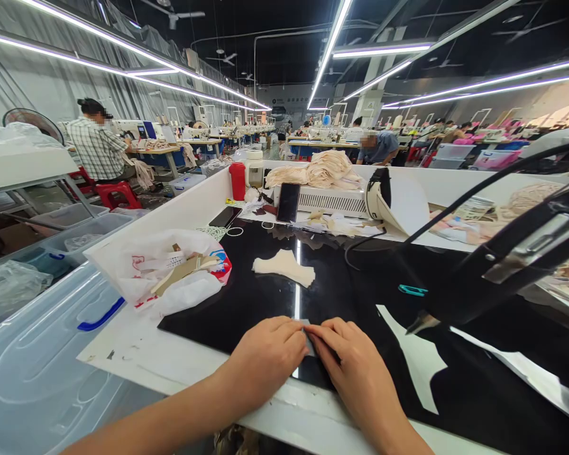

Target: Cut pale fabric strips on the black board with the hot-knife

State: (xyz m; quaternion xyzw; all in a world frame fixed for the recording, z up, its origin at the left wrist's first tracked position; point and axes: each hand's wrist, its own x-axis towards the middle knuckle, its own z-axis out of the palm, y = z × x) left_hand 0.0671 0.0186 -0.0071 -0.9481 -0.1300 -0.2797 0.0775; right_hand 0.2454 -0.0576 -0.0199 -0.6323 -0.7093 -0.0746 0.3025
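Note:
My left hand (271, 354) and my right hand (346, 354) meet over the black work surface (237, 303), near its front edge. Between them lies a small greyish piece (309, 346), mostly covered by the fingers. Both hands have their fingers drawn together on this piece, the fingertips nearly touching. Just beyond them rests a cream fabric piece (284, 266). To the right of my right hand lies a pale, curved cut piece (415, 360), flat on the black surface.
A white plastic bag (184, 297) with scraps sits at left. The black machine arm (502, 265) reaches in from the right, near a teal clip (412, 290). Behind are a phone (288, 202), a red container (238, 181) and stacked fabric (329, 169). People sit farther off.

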